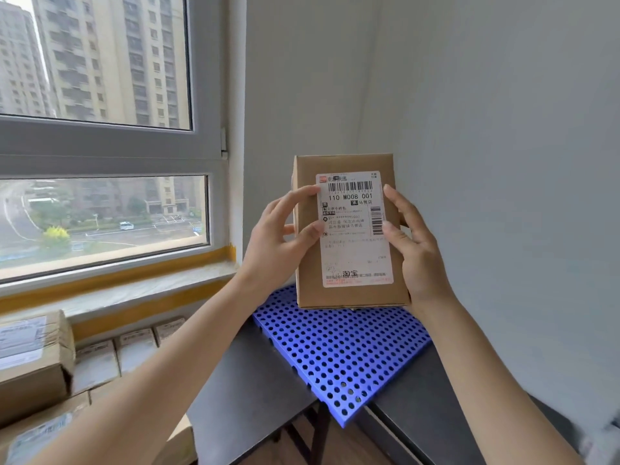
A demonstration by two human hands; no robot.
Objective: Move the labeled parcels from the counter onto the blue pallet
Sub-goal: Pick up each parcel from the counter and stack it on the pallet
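A brown cardboard parcel [349, 297] with a white shipping label stands upright at the far end of the blue perforated pallet [339, 354]. Whether its bottom edge touches the pallet or hovers just above it I cannot tell. My left hand [285, 236] grips the parcel's left edge, thumb and forefinger lying on the label. My right hand [412, 243] grips the right edge, fingers curled round its side. The label faces me.
The pallet lies on a dark table [248, 391] in the corner by a grey wall [503, 162]. At lower left, more labeled parcels [30, 360] and several small white-labeled boxes [134, 350] sit below the window sill [117, 290].
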